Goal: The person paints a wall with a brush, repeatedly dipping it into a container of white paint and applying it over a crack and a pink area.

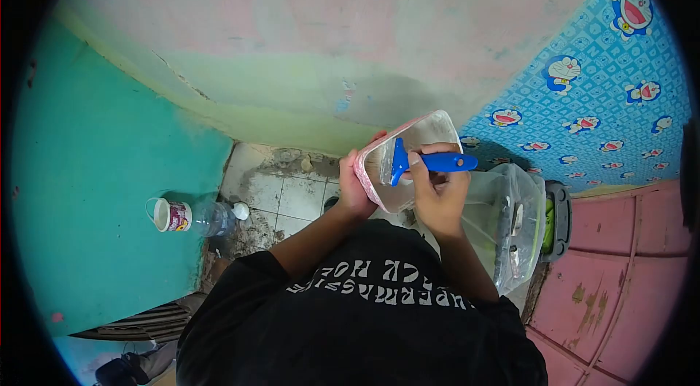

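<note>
My left hand (354, 183) is wrapped round the left side of a rectangular plastic tub (439, 128), white inside with a pinkish outer edge. The tub is tilted, its opening towards me. In my right hand (442, 200) is a paintbrush with a blue handle (446, 162), gripped between thumb and fingers. Its pale bristles point left, inside the tub near the left wall. Both hands are in front of my chest, close to the pale wall (292, 79).
A small labelled bucket (173, 216) and a clear plastic bottle (213, 218) are by the green wall (102, 182) on the left. On the right, clear plastic sheeting (521, 218) covers a container beside pink panels (609, 262). Blue cartoon wallpaper (583, 105) covers the right wall. Debris litters the tiled floor (299, 198).
</note>
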### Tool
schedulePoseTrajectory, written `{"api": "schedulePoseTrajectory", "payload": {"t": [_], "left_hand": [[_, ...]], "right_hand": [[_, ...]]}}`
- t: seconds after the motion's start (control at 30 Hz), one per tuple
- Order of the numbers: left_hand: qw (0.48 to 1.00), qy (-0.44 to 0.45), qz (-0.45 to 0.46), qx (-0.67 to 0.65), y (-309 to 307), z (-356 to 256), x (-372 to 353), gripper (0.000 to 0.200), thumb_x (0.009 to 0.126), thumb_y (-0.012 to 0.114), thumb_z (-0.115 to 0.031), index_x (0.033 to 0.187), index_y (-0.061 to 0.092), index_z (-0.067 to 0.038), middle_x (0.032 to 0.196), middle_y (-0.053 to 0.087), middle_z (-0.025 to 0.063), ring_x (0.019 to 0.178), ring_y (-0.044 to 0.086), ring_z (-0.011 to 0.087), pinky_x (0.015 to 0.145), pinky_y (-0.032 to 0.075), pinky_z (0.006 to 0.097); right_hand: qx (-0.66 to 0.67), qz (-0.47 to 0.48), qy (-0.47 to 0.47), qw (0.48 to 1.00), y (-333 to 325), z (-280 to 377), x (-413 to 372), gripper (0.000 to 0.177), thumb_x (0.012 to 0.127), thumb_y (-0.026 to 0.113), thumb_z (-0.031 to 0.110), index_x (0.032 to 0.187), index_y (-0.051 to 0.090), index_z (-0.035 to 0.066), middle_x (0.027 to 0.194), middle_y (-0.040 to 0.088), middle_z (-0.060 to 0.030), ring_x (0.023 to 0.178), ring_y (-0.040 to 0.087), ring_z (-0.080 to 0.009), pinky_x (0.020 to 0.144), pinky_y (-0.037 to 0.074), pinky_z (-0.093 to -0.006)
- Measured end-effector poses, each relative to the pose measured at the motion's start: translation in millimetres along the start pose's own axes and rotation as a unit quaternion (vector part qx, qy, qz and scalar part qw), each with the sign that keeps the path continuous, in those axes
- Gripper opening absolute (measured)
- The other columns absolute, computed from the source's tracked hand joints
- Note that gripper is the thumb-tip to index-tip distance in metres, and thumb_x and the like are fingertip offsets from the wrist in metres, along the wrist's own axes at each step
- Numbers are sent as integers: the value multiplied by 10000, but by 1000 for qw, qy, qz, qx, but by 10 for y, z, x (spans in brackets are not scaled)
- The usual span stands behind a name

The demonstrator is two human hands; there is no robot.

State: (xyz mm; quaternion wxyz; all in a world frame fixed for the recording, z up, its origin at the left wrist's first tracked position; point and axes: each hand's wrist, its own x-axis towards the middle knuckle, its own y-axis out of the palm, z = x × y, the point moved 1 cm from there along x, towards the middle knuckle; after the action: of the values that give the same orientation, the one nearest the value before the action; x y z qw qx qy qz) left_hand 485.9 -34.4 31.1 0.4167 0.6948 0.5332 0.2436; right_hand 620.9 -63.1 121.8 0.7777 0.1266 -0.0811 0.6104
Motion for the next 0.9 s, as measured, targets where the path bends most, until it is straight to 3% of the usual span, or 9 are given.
{"api": "schedulePoseTrajectory", "payload": {"t": [0.17,0.37,0.57,0.7,0.9], "left_hand": [[1000,-2,-12,-23,5,-20,15,737,1015,277,-569,1553,379,-76,1474,532,161,1342,537,322,1141,415,481],[999,-26,5,-44,-14,35,47,728,1021,288,-549,1549,377,-56,1468,534,169,1334,541,324,1138,420,473],[999,-19,7,-47,-31,114,75,730,1024,273,-545,1553,375,-52,1491,518,178,1367,515,336,1157,399,478],[997,-26,18,-68,-23,140,70,732,1024,267,-550,1550,385,-55,1530,482,178,1404,478,339,1171,378,487],[993,-38,33,-109,-95,174,115,728,1024,270,-553,1546,396,-62,1535,477,170,1403,474,343,1174,369,493]], "right_hand": [[66,79,69,992,-83,-48,60,191,928,672,-62,1092,577,-34,1034,695,-145,901,712,-164,756,644,-299],[93,112,115,983,-192,-85,116,206,953,650,-42,1132,553,-14,1058,698,-161,957,712,-182,786,639,-307],[124,58,104,985,-521,-232,216,234,963,642,-28,1166,529,-12,1063,704,-183,967,717,-212,798,649,-342],[132,29,111,985,-702,-125,283,209,975,630,-6,1157,533,-41,1029,705,-194,897,738,-246,741,670,-379],[225,16,98,969,-850,-175,271,153,1000,605,14,1139,560,-31,1053,709,-224,820,747,-222,717,667,-349]]}}
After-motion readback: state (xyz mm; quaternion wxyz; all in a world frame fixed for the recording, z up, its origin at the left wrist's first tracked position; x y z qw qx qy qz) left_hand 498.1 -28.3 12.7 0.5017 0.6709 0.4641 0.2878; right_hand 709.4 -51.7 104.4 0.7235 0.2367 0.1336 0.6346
